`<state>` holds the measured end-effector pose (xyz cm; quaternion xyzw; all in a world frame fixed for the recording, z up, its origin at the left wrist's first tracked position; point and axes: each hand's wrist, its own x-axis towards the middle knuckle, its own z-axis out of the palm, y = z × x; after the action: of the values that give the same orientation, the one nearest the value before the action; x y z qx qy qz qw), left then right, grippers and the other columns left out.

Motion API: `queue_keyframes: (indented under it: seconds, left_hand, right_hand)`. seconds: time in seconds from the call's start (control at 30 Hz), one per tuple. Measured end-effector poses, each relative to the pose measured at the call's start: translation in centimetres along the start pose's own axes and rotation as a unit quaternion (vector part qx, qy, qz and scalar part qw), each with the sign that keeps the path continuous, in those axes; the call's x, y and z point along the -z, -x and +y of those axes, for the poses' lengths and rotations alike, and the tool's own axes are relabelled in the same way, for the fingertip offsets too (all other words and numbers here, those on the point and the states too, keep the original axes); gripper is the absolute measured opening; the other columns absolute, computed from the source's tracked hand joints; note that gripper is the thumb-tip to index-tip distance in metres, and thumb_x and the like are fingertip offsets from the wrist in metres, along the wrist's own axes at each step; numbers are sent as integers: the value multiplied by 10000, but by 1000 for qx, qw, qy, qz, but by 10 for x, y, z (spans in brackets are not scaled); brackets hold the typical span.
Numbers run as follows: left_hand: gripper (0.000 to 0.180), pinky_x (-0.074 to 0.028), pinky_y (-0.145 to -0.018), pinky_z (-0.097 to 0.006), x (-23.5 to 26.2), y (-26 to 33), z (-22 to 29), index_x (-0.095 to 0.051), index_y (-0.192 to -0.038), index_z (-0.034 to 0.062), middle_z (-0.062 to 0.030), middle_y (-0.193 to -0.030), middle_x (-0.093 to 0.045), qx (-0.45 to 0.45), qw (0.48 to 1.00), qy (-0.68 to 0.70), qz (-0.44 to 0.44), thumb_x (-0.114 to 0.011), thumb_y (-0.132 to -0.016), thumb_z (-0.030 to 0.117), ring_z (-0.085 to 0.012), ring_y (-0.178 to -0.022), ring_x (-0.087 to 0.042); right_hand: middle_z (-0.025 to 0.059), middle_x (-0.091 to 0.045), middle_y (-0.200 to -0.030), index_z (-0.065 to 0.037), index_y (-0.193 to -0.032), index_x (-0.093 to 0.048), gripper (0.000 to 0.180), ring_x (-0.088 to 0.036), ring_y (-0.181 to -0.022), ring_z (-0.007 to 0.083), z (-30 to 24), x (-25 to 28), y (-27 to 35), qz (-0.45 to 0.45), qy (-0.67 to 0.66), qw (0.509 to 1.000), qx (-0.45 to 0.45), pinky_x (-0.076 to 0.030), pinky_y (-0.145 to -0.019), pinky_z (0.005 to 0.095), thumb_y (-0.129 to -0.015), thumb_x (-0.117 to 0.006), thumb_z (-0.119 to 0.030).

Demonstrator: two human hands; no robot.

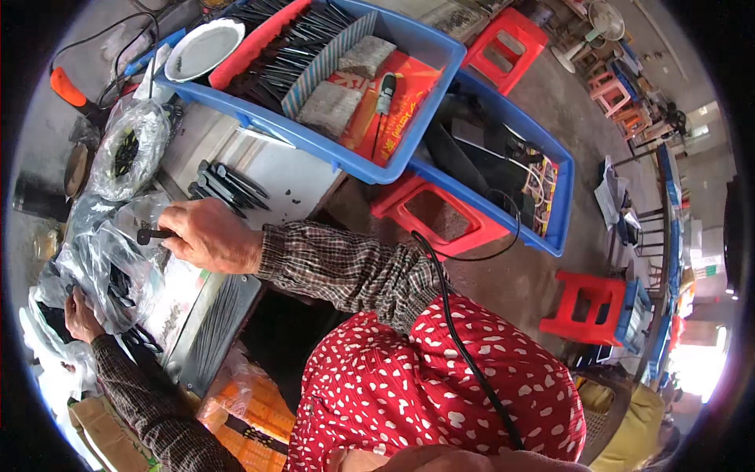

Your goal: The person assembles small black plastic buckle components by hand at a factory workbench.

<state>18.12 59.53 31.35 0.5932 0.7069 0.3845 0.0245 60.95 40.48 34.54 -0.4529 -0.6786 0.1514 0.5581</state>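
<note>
My right hand point(211, 236) is closed around a short, dark stick-like piece point(155, 235), whose end pokes out past the thumb and fingertips. It hovers over the work table, just right of a clear plastic bag point(98, 253) with dark pieces in and around it. My left hand point(82, 316) is at the bag's lower left side, its fingers curled against dark material there; what they grip is hidden. Beyond the right hand, a small heap of slim black pieces point(228, 189) lies on the pale table top point(295, 169).
A blue bin point(354, 161) at the far side holds many black rods, grey blocks and a white dish point(206, 50). A ring-shaped plastic-wrapped bundle point(130, 153) lies at the left. Red stools point(586, 308) and a second blue bin point(557, 236) stand to the right. A black cable point(472, 346) crosses my lap.
</note>
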Motion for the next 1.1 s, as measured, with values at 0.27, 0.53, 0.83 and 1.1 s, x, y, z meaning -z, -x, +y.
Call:
queue_keyframes:
  seconds: [0.27, 0.53, 0.83, 1.1]
  left_hand:
    - [422, -370, -586, -239, 18, 13, 17, -673, -967, 0, -13, -760, -644, 19, 990, 134, 43, -667, -828, 399, -80, -616, -469]
    - [243, -233, -469, -192, 52, 69, 71, -666, -856, 40, 66, -603, -445, -18, 950, 311, -12, -679, -847, 282, -17, -505, -322]
    - [134, -222, -455, -168, 71, 139, 142, -657, -891, 62, 33, -731, -593, 17, 930, 367, 27, -641, -882, 194, 13, -513, -336]
    - [114, -213, -455, -167, 72, 164, 168, -626, -857, 76, 38, -720, -582, -27, 931, 362, -35, -608, -905, 177, 21, -509, -320]
  right_hand:
    - [136, -581, -813, -28, -887, -561, 196, -594, -741, 336, 2, -5, -1, 47, -12, 999, 15, -461, -645, 429, -753, -645, -143]
    - [92, -547, -761, -52, -845, -521, 189, -584, -637, 277, -19, 27, 17, 80, 57, 994, 45, -456, -556, 398, -748, -655, -143]
    - [63, -520, -666, -86, -773, -493, 198, -554, -593, 235, -36, 123, 85, 139, 268, 949, 90, -452, -546, 371, -703, -675, -121]
    - [134, -571, -741, -28, -891, -587, 130, -570, -644, 327, -20, 232, 143, 243, 387, 889, -24, -457, -581, 405, -769, -624, -52]
